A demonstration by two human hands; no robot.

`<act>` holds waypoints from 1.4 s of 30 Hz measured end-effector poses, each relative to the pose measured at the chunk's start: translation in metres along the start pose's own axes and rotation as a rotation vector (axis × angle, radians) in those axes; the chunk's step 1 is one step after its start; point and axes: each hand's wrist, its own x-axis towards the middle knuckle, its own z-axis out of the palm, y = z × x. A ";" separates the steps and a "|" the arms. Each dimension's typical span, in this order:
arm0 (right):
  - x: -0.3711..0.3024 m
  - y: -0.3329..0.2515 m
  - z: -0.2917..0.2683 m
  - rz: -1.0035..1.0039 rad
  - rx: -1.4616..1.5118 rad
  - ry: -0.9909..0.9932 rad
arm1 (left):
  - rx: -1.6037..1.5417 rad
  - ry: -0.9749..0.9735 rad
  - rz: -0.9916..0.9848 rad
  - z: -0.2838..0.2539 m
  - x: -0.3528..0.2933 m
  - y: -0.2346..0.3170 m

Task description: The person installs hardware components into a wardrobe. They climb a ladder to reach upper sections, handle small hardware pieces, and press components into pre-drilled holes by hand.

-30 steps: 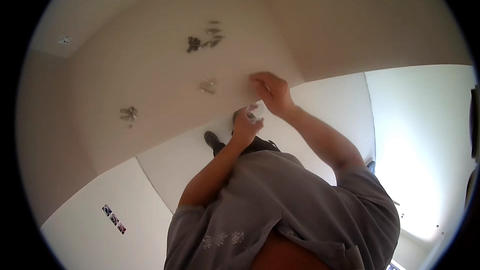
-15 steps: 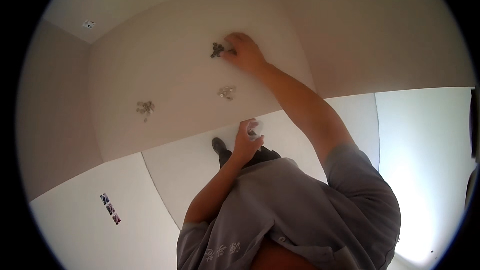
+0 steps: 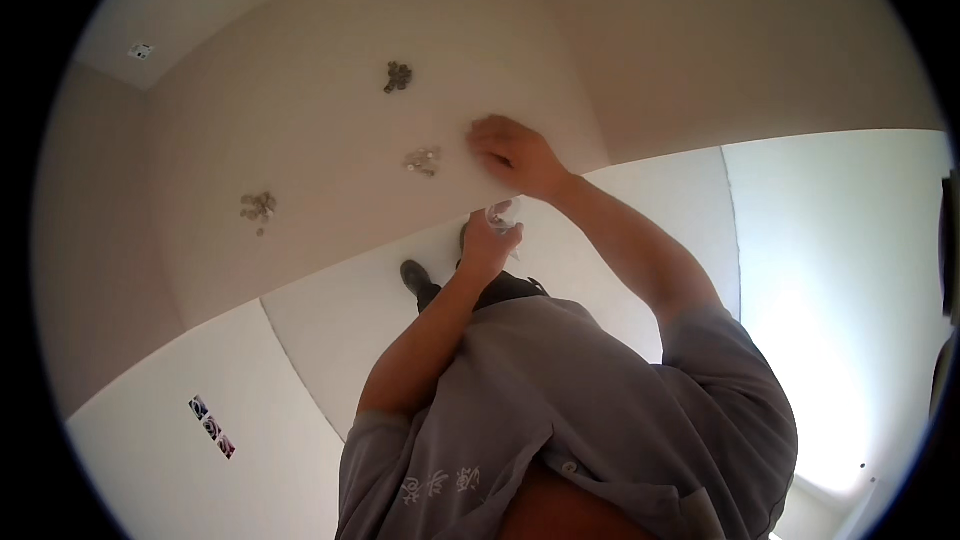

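My left hand is closed around a small clear plastic cup just below the table's near edge; some dark bits show inside it. Above the tabletop, close to that edge, my right hand has its fingers curled together. A dark spot shows between its fingers and thumb, but I cannot tell whether it is a held piece or shadow. Nearest to this hand lies a loose pile of small silvery pieces. Farther back is a pile of small dark pieces. A third pile, of greyish-brown pieces, lies to the left.
The pale tabletop has upright panels at its left and right. A small white label sits at the far left. Below the near edge are the light floor, a dark shoe and a strip of small pictures.
My right hand has come away from the dark pile, back toward me and the cup. The whole view has shifted a little. My left hand still holds the cup.
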 end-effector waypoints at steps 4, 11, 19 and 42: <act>-0.029 -0.015 -0.003 0.020 0.032 -0.002 | 0.036 -0.013 -0.061 0.000 0.002 0.004; -0.055 -0.039 0.001 0.176 0.205 0.050 | 0.089 -0.009 -0.029 0.004 0.007 0.001; -0.067 -0.047 0.025 0.350 0.452 0.318 | -0.076 0.054 0.034 0.014 0.004 0.019; -0.055 -0.075 0.028 0.722 1.110 0.511 | 0.236 -0.140 0.087 -0.007 -0.011 0.030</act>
